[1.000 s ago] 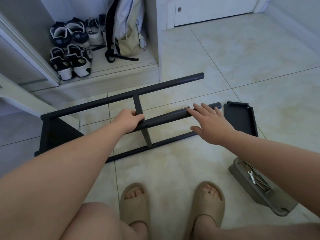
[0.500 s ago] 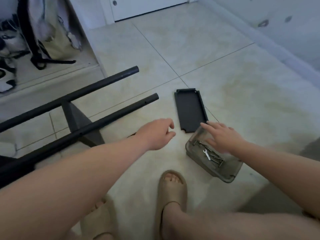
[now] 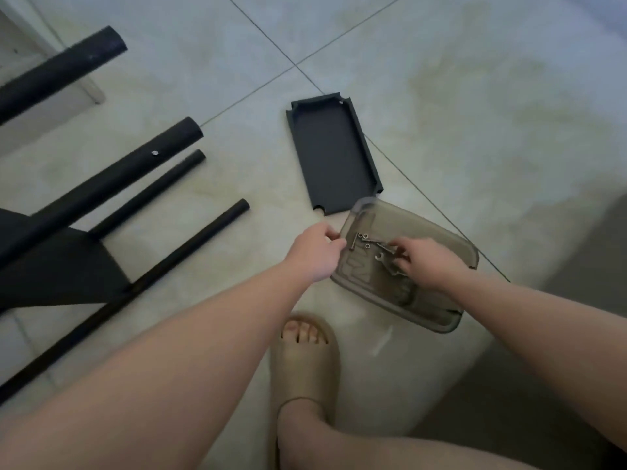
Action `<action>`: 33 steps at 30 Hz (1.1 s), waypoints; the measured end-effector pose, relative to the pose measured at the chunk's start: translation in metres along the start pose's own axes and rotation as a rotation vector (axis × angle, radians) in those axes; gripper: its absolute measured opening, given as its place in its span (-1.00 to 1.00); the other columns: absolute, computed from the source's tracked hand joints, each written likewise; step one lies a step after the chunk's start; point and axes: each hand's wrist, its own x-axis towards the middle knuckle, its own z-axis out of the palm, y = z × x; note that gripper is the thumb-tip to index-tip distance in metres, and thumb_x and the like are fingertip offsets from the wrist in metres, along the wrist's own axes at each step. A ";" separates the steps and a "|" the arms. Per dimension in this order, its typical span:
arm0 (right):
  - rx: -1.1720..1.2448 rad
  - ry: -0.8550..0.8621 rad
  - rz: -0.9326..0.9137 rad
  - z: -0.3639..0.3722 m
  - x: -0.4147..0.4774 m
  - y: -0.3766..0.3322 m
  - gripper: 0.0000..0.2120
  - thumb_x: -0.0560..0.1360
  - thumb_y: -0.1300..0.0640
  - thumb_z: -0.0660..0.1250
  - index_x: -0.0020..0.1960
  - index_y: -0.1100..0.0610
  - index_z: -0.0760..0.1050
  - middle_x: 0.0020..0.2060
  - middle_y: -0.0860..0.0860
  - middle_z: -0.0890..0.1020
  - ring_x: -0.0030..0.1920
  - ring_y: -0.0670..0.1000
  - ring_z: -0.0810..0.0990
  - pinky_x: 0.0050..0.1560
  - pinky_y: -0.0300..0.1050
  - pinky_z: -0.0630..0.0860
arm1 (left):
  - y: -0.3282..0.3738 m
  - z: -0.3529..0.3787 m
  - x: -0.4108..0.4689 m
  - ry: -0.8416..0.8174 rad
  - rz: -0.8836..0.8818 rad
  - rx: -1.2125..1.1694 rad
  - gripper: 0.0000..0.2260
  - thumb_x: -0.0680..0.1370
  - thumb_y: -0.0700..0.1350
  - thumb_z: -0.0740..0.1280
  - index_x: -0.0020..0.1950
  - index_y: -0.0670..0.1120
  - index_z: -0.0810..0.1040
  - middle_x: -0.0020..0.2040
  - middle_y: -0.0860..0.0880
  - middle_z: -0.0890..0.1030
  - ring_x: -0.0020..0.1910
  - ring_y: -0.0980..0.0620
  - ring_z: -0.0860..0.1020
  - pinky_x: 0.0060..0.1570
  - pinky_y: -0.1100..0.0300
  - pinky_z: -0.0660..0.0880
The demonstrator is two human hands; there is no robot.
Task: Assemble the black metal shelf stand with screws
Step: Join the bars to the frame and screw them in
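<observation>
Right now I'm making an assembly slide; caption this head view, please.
Left hand at a clear tray's edge, right hand among its screws, black panel and frame nearby.

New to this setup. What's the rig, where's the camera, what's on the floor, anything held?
No machine: a person's two bare hands, filmed by one head-worn camera looking down. On the tiled floor lie a part-built black metal tube frame, a loose black rectangular metal shelf panel and a translucent grey plastic tray of silver screws. The left hand curls at the tray's rim; the right hand picks among the screws. Whether either grips anything is unclear.
</observation>
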 end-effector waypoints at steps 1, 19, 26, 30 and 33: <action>0.003 0.022 -0.009 0.003 0.004 0.000 -0.58 0.63 0.05 0.27 0.48 -0.03 0.39 0.27 0.10 0.61 0.22 0.20 0.58 0.13 0.07 0.56 | -0.002 0.002 -0.003 -0.037 -0.037 -0.048 -0.89 0.63 -0.11 0.30 -0.09 -0.07 0.48 -0.03 -0.21 0.62 -0.04 -0.23 0.62 -0.02 -0.03 0.57; -0.302 0.098 -0.087 0.030 0.046 -0.043 -0.81 0.66 0.09 0.13 0.24 0.01 0.42 0.10 0.08 0.64 0.01 0.21 0.62 -0.21 -0.04 0.39 | -0.024 -0.001 -0.019 -0.204 -0.121 -0.197 -0.90 0.66 -0.09 0.27 -0.02 -0.09 0.45 0.01 -0.13 0.64 -0.17 -0.07 0.69 -0.19 0.14 0.65; -0.017 0.250 -0.134 0.002 0.008 -0.047 -0.88 0.58 0.07 0.32 0.06 0.10 0.51 0.01 0.04 0.52 -0.05 0.18 0.55 -0.20 -0.01 0.47 | -0.019 -0.004 -0.030 -0.117 -0.158 -0.199 -0.71 0.62 -0.05 0.33 0.30 -0.10 0.42 0.20 -0.17 0.59 0.12 -0.22 0.63 0.16 -0.11 0.59; 0.207 0.277 -0.158 -0.039 -0.028 -0.066 -0.93 0.55 0.20 0.30 -0.05 0.06 0.43 -0.21 -0.04 0.59 -0.22 0.12 0.56 -0.23 0.02 0.52 | -0.017 -0.030 -0.059 -0.116 -0.149 -0.128 -0.64 0.59 -0.05 0.38 0.34 -0.13 0.42 0.24 -0.19 0.53 0.27 -0.23 0.55 0.21 -0.04 0.50; 0.322 0.305 -0.266 -0.070 -0.060 -0.097 -0.72 0.58 0.28 0.27 0.23 0.03 0.49 -0.22 -0.05 0.59 -0.21 0.10 0.59 -0.13 0.05 0.57 | -0.014 -0.067 -0.092 -0.102 -0.105 -0.050 -0.87 0.59 -0.05 0.36 0.07 -0.06 0.47 -0.01 -0.12 0.53 -0.03 -0.13 0.59 -0.12 0.10 0.46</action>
